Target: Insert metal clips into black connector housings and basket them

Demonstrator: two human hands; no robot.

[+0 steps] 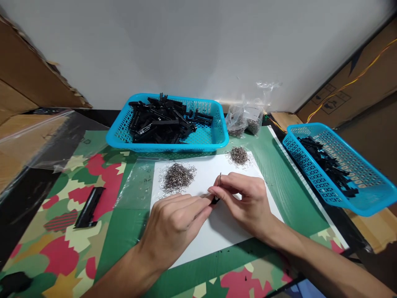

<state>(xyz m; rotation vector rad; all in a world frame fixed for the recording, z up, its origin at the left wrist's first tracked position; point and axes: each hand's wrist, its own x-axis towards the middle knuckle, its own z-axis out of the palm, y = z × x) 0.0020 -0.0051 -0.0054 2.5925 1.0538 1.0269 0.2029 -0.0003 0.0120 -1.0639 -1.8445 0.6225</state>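
Observation:
My left hand is closed, its fingertips pinching a small black plastic part that is mostly hidden by the fingers. Close against it, my right hand pinches a thin metal piece between thumb and forefinger; its lower end is covered. Both hands meet above a white sheet. On the sheet behind my left hand lies a heap of small bent metal wire pieces. A smaller pile of similar fine metal pieces is at the sheet's far right corner.
A blue basket of black plastic parts stands at the back; a second blue basket with black parts is at right. Clear bags of metal pieces lean near the wall. One long black part lies at left. Cardboard flanks the table.

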